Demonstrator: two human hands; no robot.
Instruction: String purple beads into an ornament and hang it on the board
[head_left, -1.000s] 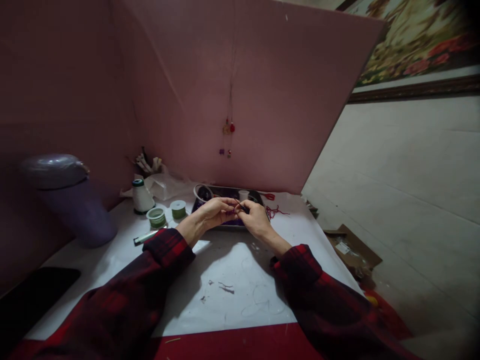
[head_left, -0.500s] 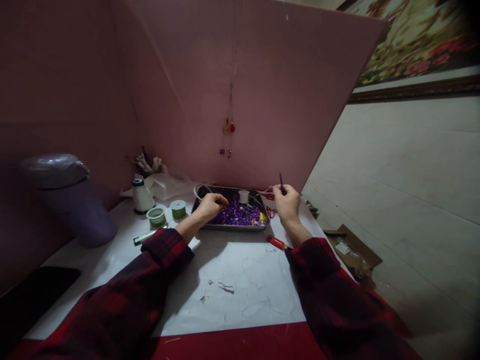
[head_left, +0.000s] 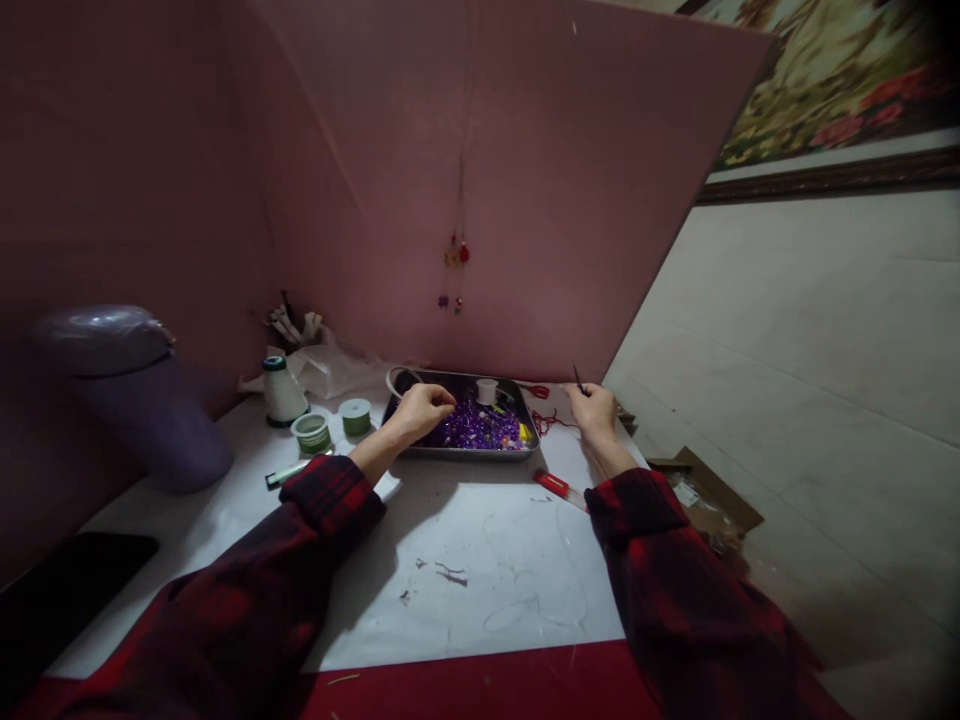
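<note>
A metal tray (head_left: 461, 453) at the back of the white table holds purple beads (head_left: 472, 428) and a small white spool (head_left: 487, 391). My left hand (head_left: 421, 410) hovers over the tray's left part with its fingers pinched together; what they pinch is too small to make out. My right hand (head_left: 595, 410) is to the right of the tray, closed on a thin dark needle-like tool (head_left: 577, 379) that points upward. A red lighter (head_left: 553, 485) lies on the table between the tray and my right sleeve.
Green thread spools (head_left: 313, 433) and a white bobbin (head_left: 283, 391) stand left of the tray, with a green pen (head_left: 289, 474) in front. Red scissors (head_left: 536, 391) and red thread lie behind the tray's right end. A purple bin (head_left: 135, 395) stands far left. Pink boards wall the table.
My hands, joined over the tray a second ago, have parted. The right hand swung out to the right with the tool and has dropped a little; the left stays over the tray.
</note>
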